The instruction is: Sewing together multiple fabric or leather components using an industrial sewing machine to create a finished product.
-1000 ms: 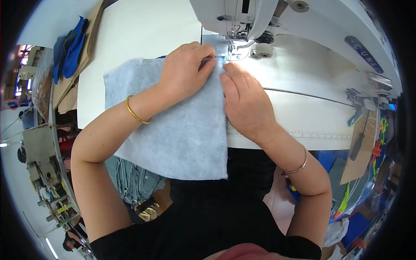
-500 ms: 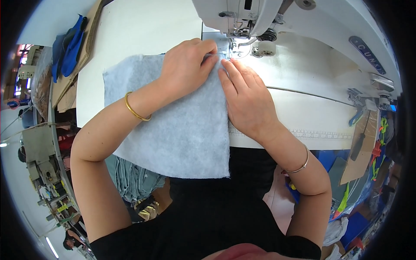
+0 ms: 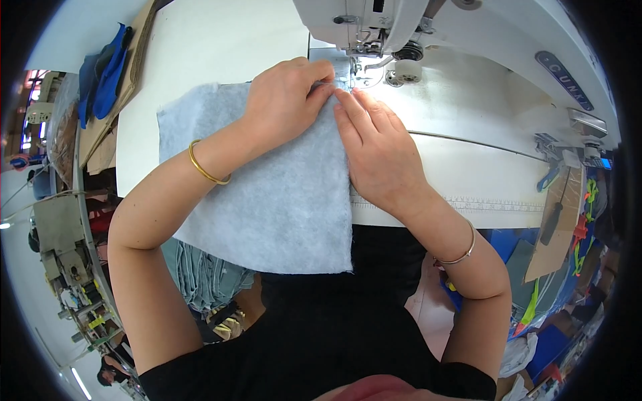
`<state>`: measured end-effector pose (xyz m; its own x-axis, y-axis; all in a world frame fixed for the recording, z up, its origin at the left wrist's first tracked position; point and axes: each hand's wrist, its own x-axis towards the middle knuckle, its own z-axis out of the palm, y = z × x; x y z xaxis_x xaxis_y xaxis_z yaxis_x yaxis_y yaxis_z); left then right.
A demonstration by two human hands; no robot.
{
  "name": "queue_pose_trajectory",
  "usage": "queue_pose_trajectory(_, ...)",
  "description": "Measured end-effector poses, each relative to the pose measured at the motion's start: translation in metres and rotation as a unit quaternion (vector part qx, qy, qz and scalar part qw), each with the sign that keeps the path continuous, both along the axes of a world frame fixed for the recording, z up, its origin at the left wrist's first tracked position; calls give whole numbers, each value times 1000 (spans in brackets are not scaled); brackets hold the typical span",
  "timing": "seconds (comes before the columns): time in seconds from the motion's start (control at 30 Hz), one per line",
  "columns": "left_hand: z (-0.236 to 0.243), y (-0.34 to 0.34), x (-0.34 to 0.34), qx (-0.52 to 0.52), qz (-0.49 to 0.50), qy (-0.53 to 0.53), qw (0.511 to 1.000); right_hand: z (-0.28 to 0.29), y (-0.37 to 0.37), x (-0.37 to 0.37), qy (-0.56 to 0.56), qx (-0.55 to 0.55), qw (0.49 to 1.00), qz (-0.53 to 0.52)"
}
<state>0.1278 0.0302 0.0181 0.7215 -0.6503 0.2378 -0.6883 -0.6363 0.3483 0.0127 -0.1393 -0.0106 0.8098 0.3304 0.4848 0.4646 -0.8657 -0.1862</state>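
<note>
A pale blue-grey, fuzzy fabric panel (image 3: 281,200) lies on the white sewing table, its lower part hanging over the front edge. My left hand (image 3: 284,97) pinches the panel's far edge between thumb and curled fingers, just left of the needle area. Flat on the panel's right edge rests my right hand (image 3: 384,147), fingers stretched forward, the fingertips close to my left thumb. Just beyond the fingertips stands the needle and presser foot area of a white sewing machine (image 3: 485,73). The fabric's underside and the exact needle point are hidden.
A printed ruler scale (image 3: 461,203) runs along the table's front edge. Blue fabric pieces (image 3: 107,73) lie on cardboard at the far left. Stacked grey-green cloth (image 3: 207,274) sits below the table at left. A cardboard piece (image 3: 558,224) is at the right end.
My left hand has shifted very slightly left, and my right fingertips have drawn a little closer to it. The panel stays nearly in place.
</note>
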Motion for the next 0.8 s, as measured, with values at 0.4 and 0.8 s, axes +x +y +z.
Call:
queue_pose_trajectory(0.4, 2, 1, 19, -1, -12, -54, 998, 3, 0, 2, -15, -30, 999, 6)
queue_pose_trajectory(0.8, 14, -12, 21, 118, 22, 109, 987, 3, -3, 2, -20, -44, 999, 10)
